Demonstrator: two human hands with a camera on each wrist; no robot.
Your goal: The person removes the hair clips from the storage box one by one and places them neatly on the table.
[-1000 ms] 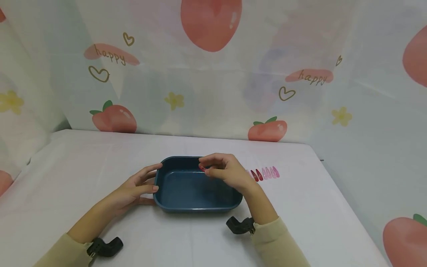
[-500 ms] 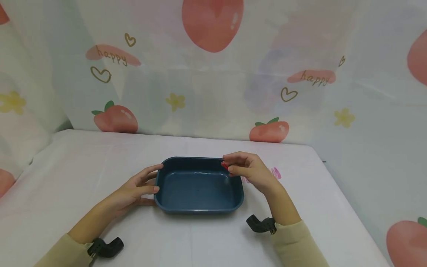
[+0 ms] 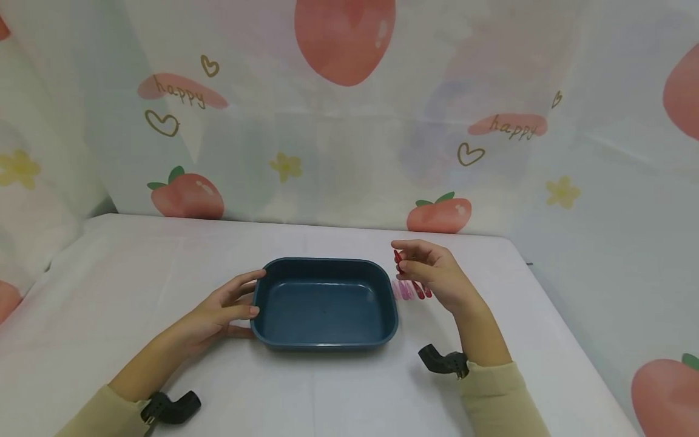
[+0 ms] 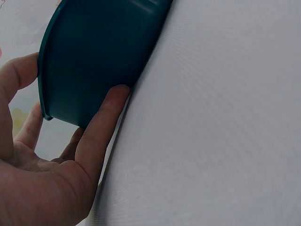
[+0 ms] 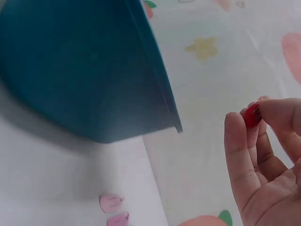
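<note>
A deep blue rectangular tray [image 3: 327,315] stands on the table. My left hand [image 3: 224,306] rests its spread, fairly straight fingers against the tray's left end; the left wrist view shows fingertips on the tray wall [image 4: 94,56]. Beyond the tray's right end, my right hand [image 3: 434,270] is raised above the table. Between thumb and fingers it pinches a red snap hair clip [image 5: 253,115]. Below that hand lies a row of hair clips, with pink clips [image 3: 404,290] nearest the tray and red clips [image 3: 418,290] beside them. The hand hides the row's right part.
A white cloth covers the table [image 3: 317,394]. Behind it hangs a pale curtain [image 3: 338,182] printed with peaches, flowers and hearts. Each wrist carries a black camera mount, the left one [image 3: 172,408] in front of the tray's left side and the right one [image 3: 443,361] right of the tray.
My right hand has moved right, from above the tray to above the clip row, with the red hair clip still pinched. The row's left end is uncovered now. Left hand and tray stay put.
</note>
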